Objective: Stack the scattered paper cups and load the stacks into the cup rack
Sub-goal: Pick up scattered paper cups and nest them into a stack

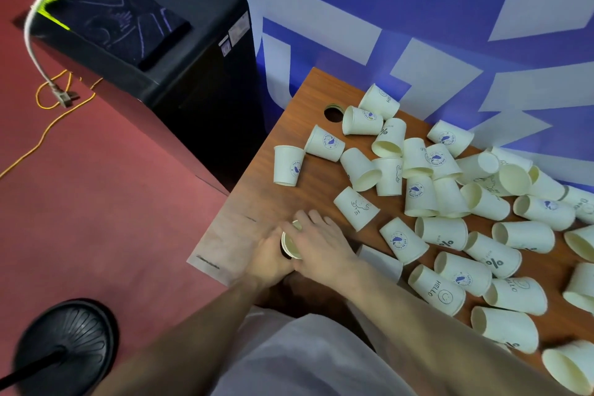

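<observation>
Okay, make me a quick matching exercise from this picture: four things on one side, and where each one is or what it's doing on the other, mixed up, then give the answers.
Things:
1. cup between both hands
2. round hole in the table
3. yellow cable
4. cup standing mouth-down

Places or states:
A. on the red floor
B. alone near the table's left edge
C. at the table's far corner
D. held at the table's near corner

Pairs: 1-D, 2-C, 3-A, 4-B

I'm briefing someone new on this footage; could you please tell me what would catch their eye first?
A sprawl of white paper cups lies tipped over across the wooden table, mostly towards the right. At the table's near left corner, the left hand and right hand close round one cup. A black cabinet stands upper left.
</observation>
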Available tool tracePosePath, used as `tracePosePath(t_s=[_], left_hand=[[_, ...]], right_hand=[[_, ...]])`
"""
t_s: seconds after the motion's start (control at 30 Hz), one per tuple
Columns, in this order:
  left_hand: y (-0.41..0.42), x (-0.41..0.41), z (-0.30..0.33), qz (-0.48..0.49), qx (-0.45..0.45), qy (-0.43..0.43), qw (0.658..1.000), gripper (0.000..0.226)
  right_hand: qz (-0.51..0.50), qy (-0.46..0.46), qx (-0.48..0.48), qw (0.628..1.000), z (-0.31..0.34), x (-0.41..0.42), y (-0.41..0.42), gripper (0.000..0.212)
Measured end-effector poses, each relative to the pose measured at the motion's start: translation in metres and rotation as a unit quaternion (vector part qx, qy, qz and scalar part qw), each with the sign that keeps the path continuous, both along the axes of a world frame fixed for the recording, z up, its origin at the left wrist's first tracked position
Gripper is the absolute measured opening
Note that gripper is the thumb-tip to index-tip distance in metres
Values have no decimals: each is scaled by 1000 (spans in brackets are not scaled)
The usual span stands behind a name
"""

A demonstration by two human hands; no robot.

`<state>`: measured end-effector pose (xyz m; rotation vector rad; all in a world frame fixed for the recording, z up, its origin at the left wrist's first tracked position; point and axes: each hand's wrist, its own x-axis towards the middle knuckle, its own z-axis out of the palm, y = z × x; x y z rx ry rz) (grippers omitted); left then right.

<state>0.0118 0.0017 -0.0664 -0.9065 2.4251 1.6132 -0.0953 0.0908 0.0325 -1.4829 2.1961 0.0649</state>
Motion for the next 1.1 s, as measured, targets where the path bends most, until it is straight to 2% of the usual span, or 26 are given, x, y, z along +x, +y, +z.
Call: tracePosePath(t_s=[0.2, 0.37, 0.63, 0.8, 0.93, 1.1], left_hand=[[-1, 1, 2, -4, -12, 23, 1000, 48], [-1, 3, 3, -1, -21, 30, 999, 50], [-4, 3, -1, -4, -4, 30, 1000, 68], [-3, 3, -3, 4, -3, 19, 1000, 74], [-3, 3, -2, -3, 3, 12, 1000, 77], [-4, 3, -5, -4, -2, 4, 1000, 79]], right_hand=[[6, 6, -36, 999, -16, 0, 5, 87], [-12, -17, -58, 998, -39, 6, 22, 67], [-55, 3, -107, 993, -40, -10, 37, 58], [-166, 63, -54, 983, -41, -42, 56, 57], [-216, 53, 24, 975, -50, -46, 64, 63], [-225, 29, 42, 973, -59, -40, 62, 68]])
